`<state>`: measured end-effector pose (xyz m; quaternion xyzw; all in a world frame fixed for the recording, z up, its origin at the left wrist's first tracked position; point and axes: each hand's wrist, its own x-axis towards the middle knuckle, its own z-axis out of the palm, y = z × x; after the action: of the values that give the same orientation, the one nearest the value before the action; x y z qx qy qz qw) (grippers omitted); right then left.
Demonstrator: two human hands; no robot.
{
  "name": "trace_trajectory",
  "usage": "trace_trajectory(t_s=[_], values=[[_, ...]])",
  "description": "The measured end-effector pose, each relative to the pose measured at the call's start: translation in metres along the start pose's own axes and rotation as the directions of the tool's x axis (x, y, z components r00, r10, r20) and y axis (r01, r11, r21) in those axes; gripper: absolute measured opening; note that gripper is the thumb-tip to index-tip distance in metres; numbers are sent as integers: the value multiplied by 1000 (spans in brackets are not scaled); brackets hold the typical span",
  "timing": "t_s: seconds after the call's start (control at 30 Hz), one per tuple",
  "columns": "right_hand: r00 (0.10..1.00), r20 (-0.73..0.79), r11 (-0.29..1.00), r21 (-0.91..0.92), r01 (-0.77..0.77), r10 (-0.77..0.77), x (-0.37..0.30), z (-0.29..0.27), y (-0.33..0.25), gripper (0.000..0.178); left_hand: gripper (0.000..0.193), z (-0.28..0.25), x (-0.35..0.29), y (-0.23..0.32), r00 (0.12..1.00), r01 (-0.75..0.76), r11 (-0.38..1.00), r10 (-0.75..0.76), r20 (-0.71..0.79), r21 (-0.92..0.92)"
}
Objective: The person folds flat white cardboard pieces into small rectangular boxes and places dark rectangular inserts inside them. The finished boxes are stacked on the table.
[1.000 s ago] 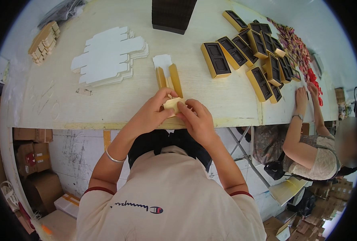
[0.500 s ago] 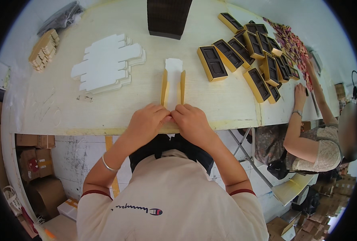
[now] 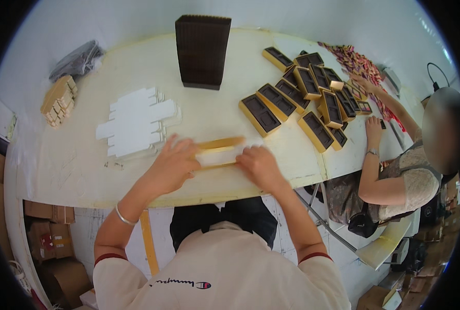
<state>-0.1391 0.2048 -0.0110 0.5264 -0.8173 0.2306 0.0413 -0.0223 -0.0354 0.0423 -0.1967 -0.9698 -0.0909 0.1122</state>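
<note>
A half-folded gold cardboard box [image 3: 220, 143], white inside, lies crosswise just above the table near its front edge. Its two long walls stand up. My left hand [image 3: 174, 164], blurred by motion, grips the left end, with fingers on the far wall and the thumb nearer me. At the right end, the fingers of my right hand [image 3: 260, 164] are closed on the box. Left of my hands is a pile of flat white box blanks [image 3: 137, 121]. To the right sit several gold boxes with black trays inside [image 3: 261, 113].
A tall stack of dark brown trays [image 3: 201, 54] stands at the back. Small beige folded pieces [image 3: 59, 101] and a dark plastic bundle [image 3: 77, 59] lie far left. On the right, a co-worker's hands [image 3: 373, 132] work beside a heap of small colourful pieces [image 3: 351, 59].
The box has turned from pointing away from me to lying sideways. My hands have moved apart to its two ends and farther from the table's front edge. My view has tilted upward.
</note>
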Motion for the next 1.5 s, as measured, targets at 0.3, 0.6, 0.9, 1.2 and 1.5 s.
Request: trace_trajectory(t_s=[0.3, 0.6, 0.9, 1.2, 1.5], values=[[978, 59, 777, 598, -195, 200, -14, -15, -75, 32, 27, 41, -21, 29, 991, 125, 895, -136, 6, -427], [951, 126, 910, 349, 223, -281, -2, -2, -26, 26, 16, 36, -17, 13, 987, 160, 754, -136, 88, -637], [983, -161, 933, 331, 140, -90, 0, 40, -43, 16, 36, 45, -13, 43, 914, 376, 682, -385, 129, -628], [999, 27, 933, 360, 14, -25, -25, -4, -43, 56, 6, 44, -7, 51, 927, 343, 784, -373, 50, -517], [968, -173, 943, 247, 224, -184, -35, 26, -42, 42, 15, 40, -6, 34, 930, 368, 678, -284, 234, -636]])
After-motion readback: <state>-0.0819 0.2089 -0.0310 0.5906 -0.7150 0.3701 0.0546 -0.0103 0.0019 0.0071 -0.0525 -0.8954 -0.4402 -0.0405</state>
